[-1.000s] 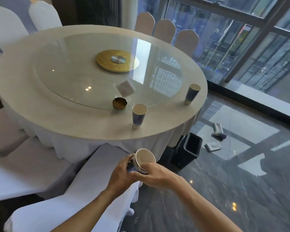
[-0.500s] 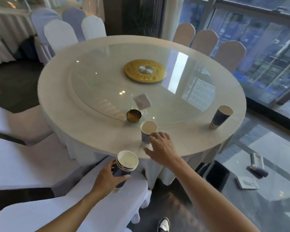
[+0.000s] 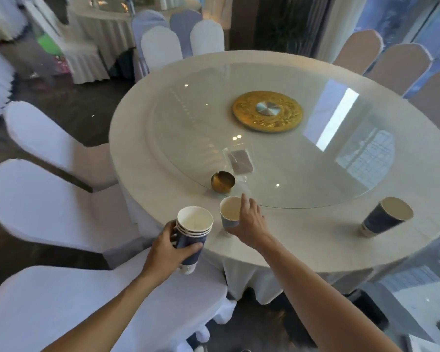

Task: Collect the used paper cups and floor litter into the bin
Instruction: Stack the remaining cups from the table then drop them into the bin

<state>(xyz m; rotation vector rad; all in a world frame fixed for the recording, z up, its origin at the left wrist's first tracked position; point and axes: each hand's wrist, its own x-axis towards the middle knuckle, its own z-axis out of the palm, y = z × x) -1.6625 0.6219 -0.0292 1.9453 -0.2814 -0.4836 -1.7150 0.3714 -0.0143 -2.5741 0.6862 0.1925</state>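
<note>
Here, going from the left, the left hand [image 3: 166, 252] has its fingers [image 3: 192, 248] wrapped round a stack of nested paper cups [image 3: 192, 232], held upright above the white-covered chair [image 3: 112, 295] just off the near edge of the worktop [image 3: 148, 153]. Right beside it, a single paper cup [image 3: 229, 212] stands at the near edge, and the right hand [image 3: 252, 223] touches its right side, fingers loosely curled against it, not clearly closed. Behind it sits a small brass ashtray [image 3: 223, 182] on the glass turntable [image 3: 290, 158]. Another dark cup [image 3: 386, 216] stands near the right edge.
</note>
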